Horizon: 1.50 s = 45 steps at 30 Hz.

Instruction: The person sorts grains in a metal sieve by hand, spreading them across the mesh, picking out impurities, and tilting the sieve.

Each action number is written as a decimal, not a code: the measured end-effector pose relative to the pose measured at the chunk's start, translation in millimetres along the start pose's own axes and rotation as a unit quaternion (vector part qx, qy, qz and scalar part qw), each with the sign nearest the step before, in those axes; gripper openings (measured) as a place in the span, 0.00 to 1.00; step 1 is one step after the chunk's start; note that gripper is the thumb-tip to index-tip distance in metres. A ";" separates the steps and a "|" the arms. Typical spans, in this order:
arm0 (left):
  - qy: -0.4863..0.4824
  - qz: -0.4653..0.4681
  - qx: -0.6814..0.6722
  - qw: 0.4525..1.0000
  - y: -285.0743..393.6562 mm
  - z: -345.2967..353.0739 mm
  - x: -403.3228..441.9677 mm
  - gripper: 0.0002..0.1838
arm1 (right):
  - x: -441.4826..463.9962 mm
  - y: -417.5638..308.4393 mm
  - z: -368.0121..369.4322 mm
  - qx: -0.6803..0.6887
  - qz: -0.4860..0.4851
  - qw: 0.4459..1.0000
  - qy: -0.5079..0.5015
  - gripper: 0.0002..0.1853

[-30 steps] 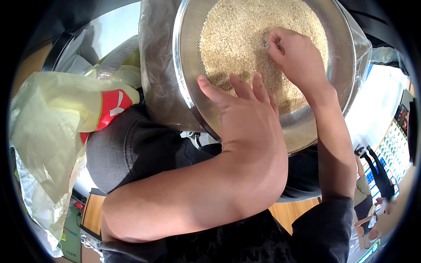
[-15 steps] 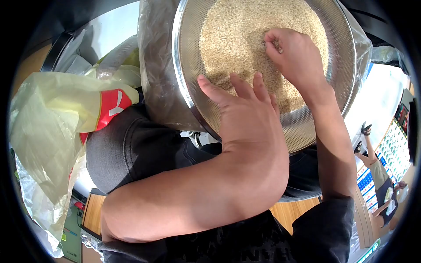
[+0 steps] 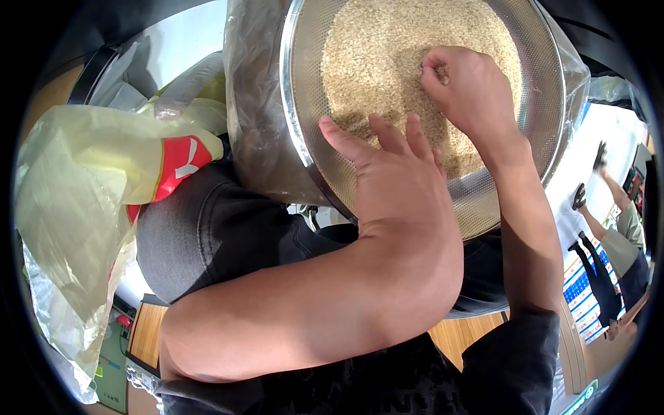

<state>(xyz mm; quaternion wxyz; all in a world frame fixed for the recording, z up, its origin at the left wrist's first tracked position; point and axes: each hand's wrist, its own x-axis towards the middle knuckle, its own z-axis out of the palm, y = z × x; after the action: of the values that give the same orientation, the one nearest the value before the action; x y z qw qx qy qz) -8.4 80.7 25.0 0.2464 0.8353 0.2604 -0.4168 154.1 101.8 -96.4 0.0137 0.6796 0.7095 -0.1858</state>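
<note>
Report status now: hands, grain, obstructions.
Left hand open, at near edge of grain. Right hand curled, down at the grain, contents unclear. Grain lies in mesh bowl. Nothing but the hands seen over it.

Right hand (image 3: 477, 93) curled over grain (image 3: 387, 41) — left hand (image 3: 400, 176) spread, sieve (image 3: 306, 83) beneath.

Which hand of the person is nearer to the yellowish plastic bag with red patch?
Left. The left hand is over the near part of the sieve, to the right of the yellowish bag in the picture; the right hand is farther right, over the grain.
</note>
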 end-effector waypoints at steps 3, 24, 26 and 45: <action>0.002 -0.002 -0.005 1.000 -0.2 -1.6 -0.8 0.63 | -0.7 -3.1 -1.6 -0.001 0.004 1.000 0.002 0.08; 0.000 0.003 -0.023 1.000 1.3 -4.1 0.9 0.64 | -2.4 3.1 12.0 -0.039 -0.038 0.998 0.014 0.11; 0.003 0.000 -0.022 1.000 -0.3 -2.4 -0.3 0.65 | -1.1 -0.9 -0.9 -0.007 -0.004 1.000 -0.005 0.12; 0.057 0.060 -0.092 0.992 -16.0 11.8 6.5 0.46 | -52.8 160.5 -93.7 0.005 0.355 0.935 0.021 0.28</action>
<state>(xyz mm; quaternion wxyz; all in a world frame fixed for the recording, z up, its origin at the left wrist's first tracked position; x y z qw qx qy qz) -22.0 86.6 10.3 0.3320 0.8456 0.2604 -0.3271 335.6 78.8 -34.2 0.0606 0.8909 0.4213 -0.1582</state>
